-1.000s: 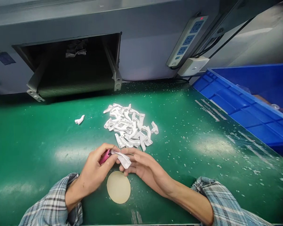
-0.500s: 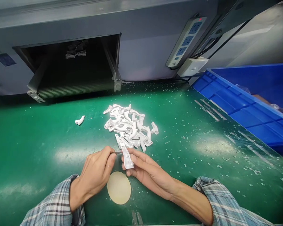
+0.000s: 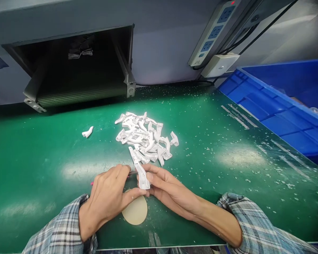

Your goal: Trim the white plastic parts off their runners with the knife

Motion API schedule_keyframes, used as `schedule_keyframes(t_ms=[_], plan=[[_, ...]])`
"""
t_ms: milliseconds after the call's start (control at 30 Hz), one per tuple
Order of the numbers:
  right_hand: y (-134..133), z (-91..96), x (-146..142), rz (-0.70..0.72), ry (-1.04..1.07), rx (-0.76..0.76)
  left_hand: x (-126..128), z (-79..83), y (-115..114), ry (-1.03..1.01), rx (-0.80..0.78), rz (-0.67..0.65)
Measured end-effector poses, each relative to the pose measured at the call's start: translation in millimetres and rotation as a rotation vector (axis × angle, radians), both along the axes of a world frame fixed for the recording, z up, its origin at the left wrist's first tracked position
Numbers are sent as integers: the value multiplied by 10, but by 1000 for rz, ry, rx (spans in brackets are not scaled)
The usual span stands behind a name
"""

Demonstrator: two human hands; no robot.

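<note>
My right hand (image 3: 169,188) pinches a white curved plastic part (image 3: 141,176), with small holes in its wider lower end. My left hand (image 3: 108,197) is closed around a small knife whose thin dark blade (image 3: 133,173) points at the part's left side. A bit of pink, apparently the handle's end, shows behind that hand. The left thumb reaches across to the part's bottom end. Just beyond my hands lies a pile of similar white parts (image 3: 145,137). Beneath the left thumb is a round cream disc (image 3: 135,211) on the green table, partly covered.
One loose white part (image 3: 87,132) lies left of the pile. A conveyor belt (image 3: 82,95) comes out of a machine opening at the back left. A blue crate (image 3: 278,113) stands at the right. A power strip (image 3: 213,33) is fixed above. White trimmings (image 3: 267,176) litter the table.
My left thumb has stretched out to the part's lower end, and the pink bit has come into sight. The part has turned slightly in my right hand. The view has shifted a little.
</note>
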State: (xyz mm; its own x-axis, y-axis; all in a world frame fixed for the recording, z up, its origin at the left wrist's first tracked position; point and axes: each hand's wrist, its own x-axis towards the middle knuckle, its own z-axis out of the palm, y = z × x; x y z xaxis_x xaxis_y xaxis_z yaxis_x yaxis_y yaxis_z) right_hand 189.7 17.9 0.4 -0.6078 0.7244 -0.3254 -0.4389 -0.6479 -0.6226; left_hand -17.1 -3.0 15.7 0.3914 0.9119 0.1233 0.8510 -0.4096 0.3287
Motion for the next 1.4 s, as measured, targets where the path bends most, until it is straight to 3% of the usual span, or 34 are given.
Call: schedule_keyframes(t_ms=[133,400,533,733,867,933,1000,1067,1133,1267,1333,1400], plan=[[15,43,24,11,-45,16,-38,27,9,-34,-71,-39],[20,50,14,33,-85,84,-81,169,70,-269,-436,-161],[27,36,16,8,-107,73,-123,165,127,-499,-567,-107],[38,37,20,-23,-125,51,-187,99,227,-557,-457,88],[42,44,31,-6,-118,51,-210,17,256,-445,-374,77],[48,54,37,4,-77,38,-314,-35,329,-323,-256,108],[50,55,43,-12,-26,8,-507,-75,457,-156,-78,246],[45,36,48,-44,-31,-2,-751,-90,612,-3,69,478],[31,1,53,-50,-100,43,-981,-92,758,80,106,620],[1,-53,55,63,-230,214,-1198,-106,933,-5,33,582],[-3,-51,55,56,-275,308,-1149,-100,939,-64,18,522],[5,-35,60,-35,-374,440,-992,-70,875,-124,13,464]])
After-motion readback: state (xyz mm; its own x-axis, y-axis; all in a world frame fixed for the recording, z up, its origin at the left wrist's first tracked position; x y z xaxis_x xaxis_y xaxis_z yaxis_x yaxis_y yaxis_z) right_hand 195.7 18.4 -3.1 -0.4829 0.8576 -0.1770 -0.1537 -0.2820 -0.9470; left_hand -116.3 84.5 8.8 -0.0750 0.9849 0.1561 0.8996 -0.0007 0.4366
